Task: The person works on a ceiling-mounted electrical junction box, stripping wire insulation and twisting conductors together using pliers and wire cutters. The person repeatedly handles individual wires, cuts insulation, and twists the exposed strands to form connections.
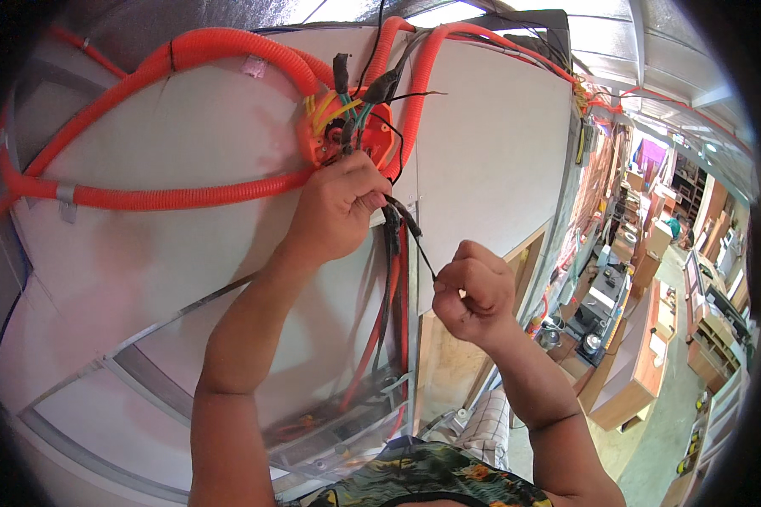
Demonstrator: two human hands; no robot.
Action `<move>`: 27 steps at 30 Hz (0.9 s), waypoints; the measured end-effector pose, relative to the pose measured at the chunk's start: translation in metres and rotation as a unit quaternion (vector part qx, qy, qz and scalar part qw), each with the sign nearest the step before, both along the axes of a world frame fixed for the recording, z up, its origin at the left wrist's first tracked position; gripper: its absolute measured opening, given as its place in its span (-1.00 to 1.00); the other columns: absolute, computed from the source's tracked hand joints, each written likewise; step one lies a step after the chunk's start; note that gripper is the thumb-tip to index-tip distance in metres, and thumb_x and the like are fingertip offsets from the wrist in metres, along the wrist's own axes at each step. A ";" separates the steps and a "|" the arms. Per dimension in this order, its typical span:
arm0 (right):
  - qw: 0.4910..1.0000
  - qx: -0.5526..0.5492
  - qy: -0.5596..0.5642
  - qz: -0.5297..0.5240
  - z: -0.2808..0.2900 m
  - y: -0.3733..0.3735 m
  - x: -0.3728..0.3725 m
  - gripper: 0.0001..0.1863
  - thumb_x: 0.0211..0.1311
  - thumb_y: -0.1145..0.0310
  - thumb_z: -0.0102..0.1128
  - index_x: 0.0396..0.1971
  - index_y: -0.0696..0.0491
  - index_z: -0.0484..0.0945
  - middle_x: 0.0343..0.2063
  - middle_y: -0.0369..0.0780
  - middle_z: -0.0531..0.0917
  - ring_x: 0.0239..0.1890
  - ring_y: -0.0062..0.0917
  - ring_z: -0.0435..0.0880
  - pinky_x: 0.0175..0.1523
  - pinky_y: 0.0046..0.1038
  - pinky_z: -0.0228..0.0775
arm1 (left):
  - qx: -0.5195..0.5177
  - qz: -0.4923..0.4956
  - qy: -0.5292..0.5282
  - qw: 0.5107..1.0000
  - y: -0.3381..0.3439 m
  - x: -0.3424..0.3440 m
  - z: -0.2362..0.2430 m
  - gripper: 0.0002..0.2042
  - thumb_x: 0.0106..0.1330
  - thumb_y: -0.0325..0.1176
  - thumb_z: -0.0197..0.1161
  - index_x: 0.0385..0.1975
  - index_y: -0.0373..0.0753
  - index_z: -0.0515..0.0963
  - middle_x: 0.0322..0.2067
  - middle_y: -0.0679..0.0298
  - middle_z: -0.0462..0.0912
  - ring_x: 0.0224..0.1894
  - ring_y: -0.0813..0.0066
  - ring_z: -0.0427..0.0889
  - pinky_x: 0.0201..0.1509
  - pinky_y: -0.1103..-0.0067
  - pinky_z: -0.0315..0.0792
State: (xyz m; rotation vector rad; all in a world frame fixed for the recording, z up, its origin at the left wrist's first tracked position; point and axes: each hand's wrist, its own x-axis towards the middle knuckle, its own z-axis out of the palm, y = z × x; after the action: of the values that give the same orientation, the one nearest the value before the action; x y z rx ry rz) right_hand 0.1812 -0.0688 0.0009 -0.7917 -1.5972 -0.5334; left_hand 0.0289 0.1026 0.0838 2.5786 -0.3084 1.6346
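Observation:
My left hand (340,205) is closed just below an orange junction box (316,139) on the white wall panel, gripping a black-wrapped wire joint (408,216) that pokes out past its fingers. From this joint a thin black strip, like stretched electrical tape (426,258), runs taut down to my right hand (477,291). The right fingers are pinched on its end. Yellow wires (338,113) and green wires spread out of the box, several ending in black-taped stubs (382,86). My left hand hides the lower part of the box.
Orange corrugated conduit (220,196) loops left of the box and rises above it. Dark cables (394,232) and orange tubing hang below. A metal frame (135,363) crosses the lower wall. To the right, a cluttered workshop holds a wooden cabinet (638,372) and a person crouching far back.

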 end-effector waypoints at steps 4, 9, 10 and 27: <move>0.989 0.016 0.137 0.046 0.015 0.020 0.011 -0.93 0.12 0.59 0.03 -0.51 0.11 0.44 -0.32 -0.28 0.56 -0.57 -0.61 0.34 -0.45 -0.48 0.22 | -0.106 -0.088 0.047 0.989 0.004 -0.007 0.004 -0.86 0.17 -0.70 0.28 -0.34 -0.33 0.56 -0.42 0.19 0.53 -0.38 0.18 0.56 -0.28 0.42 0.46; 0.690 -0.161 0.480 0.517 0.053 0.009 0.011 -0.91 0.27 0.53 0.04 -0.44 0.09 0.41 -0.32 -0.20 0.56 -0.61 -0.74 0.29 -0.50 -0.64 0.13 | 0.008 -0.005 0.049 0.999 0.001 -0.009 0.006 -0.85 0.17 -0.72 0.27 -0.33 -0.33 0.55 -0.42 0.17 0.51 -0.39 0.19 0.55 -0.28 0.42 0.45; 0.712 -0.168 0.461 0.502 0.055 0.002 0.005 -0.89 0.29 0.48 0.09 -0.45 0.06 0.39 -0.32 -0.23 0.55 -0.64 -0.75 0.24 -0.55 -0.65 0.11 | 0.015 0.019 0.039 0.999 -0.001 -0.008 0.005 -0.85 0.17 -0.71 0.28 -0.34 -0.33 0.55 -0.43 0.17 0.51 -0.39 0.18 0.55 -0.28 0.41 0.45; 0.854 -0.246 0.332 0.316 -0.037 -0.114 0.017 -0.87 0.18 0.62 0.05 -0.51 0.09 0.38 -0.47 -0.21 0.52 -0.58 -0.59 0.37 -0.52 -0.53 0.25 | -0.020 0.033 0.014 0.999 -0.010 0.001 0.006 -0.89 0.19 -0.68 0.29 -0.35 -0.32 0.59 -0.46 0.17 0.59 -0.37 0.20 0.64 -0.27 0.37 0.49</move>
State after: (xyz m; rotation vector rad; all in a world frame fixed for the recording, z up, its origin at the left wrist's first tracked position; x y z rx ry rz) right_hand 0.1984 -0.1832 -0.0360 -0.6553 -1.2208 0.6065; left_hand 0.0298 0.0921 0.0900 2.6067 -0.1890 1.6067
